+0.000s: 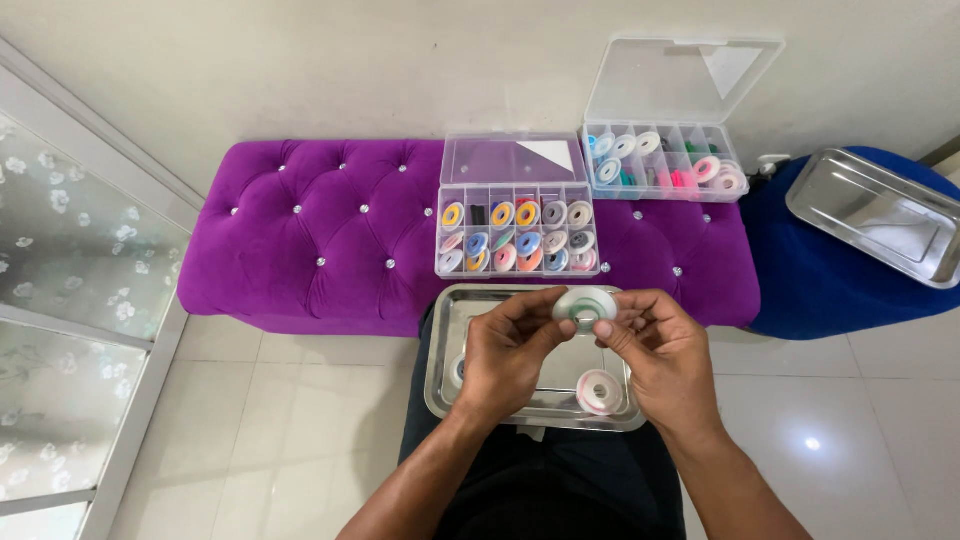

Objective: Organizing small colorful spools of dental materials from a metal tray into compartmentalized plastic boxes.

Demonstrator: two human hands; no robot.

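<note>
You've got both hands up over the steel tray (447, 330) on your lap. Your left hand (505, 360) and right hand (665, 355) are both pinched on one clear plastic bobbin (585, 308) w/ green thread, held between them just above the tray's far edge. Left thumb & fingertips grip its left rim; right thumb & forefinger grip its right/lower rim. Neither hand is open.

In the tray: a pink-thread bobbin (601, 391) lies flat near the right end, just under your right hand. Another bobbin (458, 371) sits at the left end, mostly hidden behind your left hand, so can't tell its colour.

Past the tray, a purple tufted bench (320, 230) carries two clear compartment boxes, lids open. The near box (516, 232), straight ahead, is packed w/ bobbins in yellow, blue, pink, grey & black. The far box (664, 160), to its right & further back, holds white, pink & green bobbins, w/ lid leaning against the wall.

To the right, a second steel tray (880, 215) rests tilted on a blue cushion (800, 270), well apart from your hands. White tile floor below, frosted floral glass panel (60, 300) on the left.
</note>
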